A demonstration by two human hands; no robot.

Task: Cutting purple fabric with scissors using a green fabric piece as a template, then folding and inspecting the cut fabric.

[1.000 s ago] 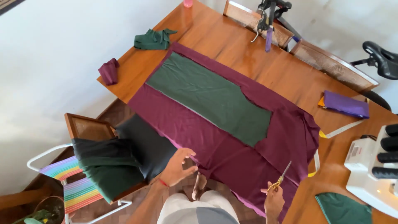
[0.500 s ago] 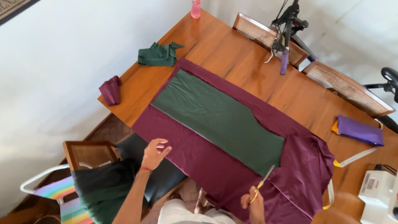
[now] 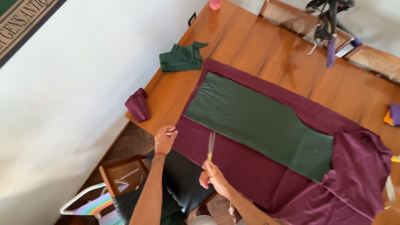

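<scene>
A large maroon cloth (image 3: 250, 166) lies spread over the wooden table (image 3: 258, 46). On top of it rests a long dark green cut piece (image 3: 258, 121). My right hand (image 3: 212, 177) grips yellow-handled scissors (image 3: 211, 146) whose blades point at the near edge of the green piece. My left hand (image 3: 165, 138) is at the left corner of the maroon cloth, fingers curled at its edge. Whether it pinches the cloth is unclear.
A crumpled green fabric scrap (image 3: 181, 58) and a folded maroon scrap (image 3: 137, 105) lie on the table's left end. A pink bottle (image 3: 215, 4) stands at the far corner. A chair draped with dark cloth (image 3: 175, 187) sits below the table edge. Purple fabric (image 3: 393, 114) lies far right.
My view and both hands have shifted left along the cloth. The right hand has carried the scissors to the green piece's left end, and the left hand has reached the cloth's corner.
</scene>
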